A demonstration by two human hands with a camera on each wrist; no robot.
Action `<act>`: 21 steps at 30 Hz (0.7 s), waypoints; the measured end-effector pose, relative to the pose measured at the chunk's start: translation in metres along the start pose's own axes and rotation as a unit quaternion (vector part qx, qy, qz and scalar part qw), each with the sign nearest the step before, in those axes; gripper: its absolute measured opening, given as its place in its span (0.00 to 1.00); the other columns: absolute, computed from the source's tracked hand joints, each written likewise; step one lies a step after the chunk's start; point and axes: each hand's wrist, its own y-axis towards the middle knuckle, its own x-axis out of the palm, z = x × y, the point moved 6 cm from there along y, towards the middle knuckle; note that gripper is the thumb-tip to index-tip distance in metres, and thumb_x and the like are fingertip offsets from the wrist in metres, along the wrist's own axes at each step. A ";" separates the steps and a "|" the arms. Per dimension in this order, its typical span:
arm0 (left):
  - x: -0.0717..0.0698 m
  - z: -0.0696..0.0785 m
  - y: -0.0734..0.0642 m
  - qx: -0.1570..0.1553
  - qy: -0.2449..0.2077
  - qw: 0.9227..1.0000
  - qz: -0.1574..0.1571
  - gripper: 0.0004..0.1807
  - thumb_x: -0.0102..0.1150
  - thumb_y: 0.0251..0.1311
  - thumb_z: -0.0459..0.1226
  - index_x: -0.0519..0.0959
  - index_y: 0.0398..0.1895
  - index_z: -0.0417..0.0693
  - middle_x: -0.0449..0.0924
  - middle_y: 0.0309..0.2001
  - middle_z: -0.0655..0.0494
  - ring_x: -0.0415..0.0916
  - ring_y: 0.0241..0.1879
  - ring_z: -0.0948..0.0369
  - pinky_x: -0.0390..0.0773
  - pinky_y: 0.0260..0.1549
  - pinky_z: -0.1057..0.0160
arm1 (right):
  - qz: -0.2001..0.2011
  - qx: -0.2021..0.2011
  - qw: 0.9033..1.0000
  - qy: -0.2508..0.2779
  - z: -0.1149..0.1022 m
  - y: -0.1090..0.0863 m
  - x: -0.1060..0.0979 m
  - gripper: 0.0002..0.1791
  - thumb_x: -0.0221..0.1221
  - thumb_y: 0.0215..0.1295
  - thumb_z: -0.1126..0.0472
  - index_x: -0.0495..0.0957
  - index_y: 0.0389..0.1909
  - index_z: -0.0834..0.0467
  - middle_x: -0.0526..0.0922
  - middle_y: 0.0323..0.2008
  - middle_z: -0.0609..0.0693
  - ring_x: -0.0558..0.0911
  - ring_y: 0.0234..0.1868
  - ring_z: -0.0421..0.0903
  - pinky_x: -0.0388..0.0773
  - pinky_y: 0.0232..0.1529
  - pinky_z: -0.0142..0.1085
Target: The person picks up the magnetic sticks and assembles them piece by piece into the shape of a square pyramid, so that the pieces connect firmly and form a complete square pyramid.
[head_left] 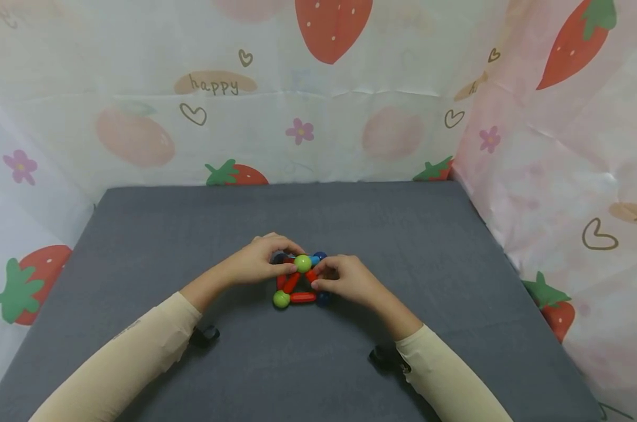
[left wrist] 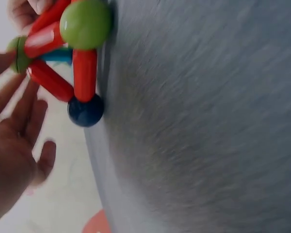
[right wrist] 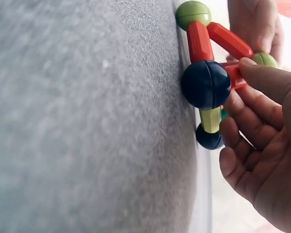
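A small pyramid of magnetic rods and balls stands on the grey table. Its top is a green ball (head_left: 303, 263), which my left hand (head_left: 260, 259) pinches between thumb and fingers. My right hand (head_left: 351, 280) pinches a red rod (right wrist: 237, 77) that slopes up to that ball on the right side. At the base, another green ball (head_left: 281, 299) sits front left, joined by a red rod (head_left: 303, 298) to a dark blue ball (right wrist: 206, 85) front right. A yellow-green rod (right wrist: 211, 120) runs back from there to another dark blue ball (right wrist: 209, 137). The far side is partly hidden by my hands.
The grey cloth-covered table (head_left: 297, 375) spreads around the pyramid. A white curtain (head_left: 329, 88) printed with strawberries stands behind it, with more on both sides. Dark straps or camera mounts (head_left: 204, 337) hang below my wrists, close above the table.
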 end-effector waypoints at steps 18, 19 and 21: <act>0.025 -0.004 -0.034 -0.134 0.010 0.989 0.068 0.11 0.73 0.61 0.45 0.84 0.45 0.58 0.82 0.35 0.70 0.75 0.42 0.64 0.60 0.53 0.48 | 0.011 -0.003 1.000 -0.017 -0.003 -0.002 -0.001 0.10 0.71 0.64 0.53 0.86 0.45 0.47 0.85 0.40 0.39 0.81 0.43 0.38 0.79 0.47 0.38; 0.024 -0.005 -0.035 -0.137 0.012 0.988 0.069 0.11 0.73 0.61 0.45 0.84 0.45 0.58 0.82 0.35 0.70 0.75 0.41 0.65 0.60 0.52 0.48 | 0.010 -0.004 1.000 -0.017 -0.003 -0.001 0.000 0.10 0.71 0.65 0.53 0.86 0.45 0.47 0.85 0.40 0.40 0.81 0.43 0.38 0.79 0.47 0.37; 0.023 -0.006 -0.036 -0.140 0.013 0.987 0.073 0.11 0.73 0.61 0.45 0.84 0.45 0.58 0.82 0.35 0.70 0.75 0.41 0.65 0.60 0.52 0.49 | 0.008 -0.007 1.000 -0.020 -0.006 0.001 0.000 0.10 0.70 0.65 0.53 0.86 0.46 0.47 0.85 0.41 0.41 0.81 0.43 0.38 0.79 0.46 0.37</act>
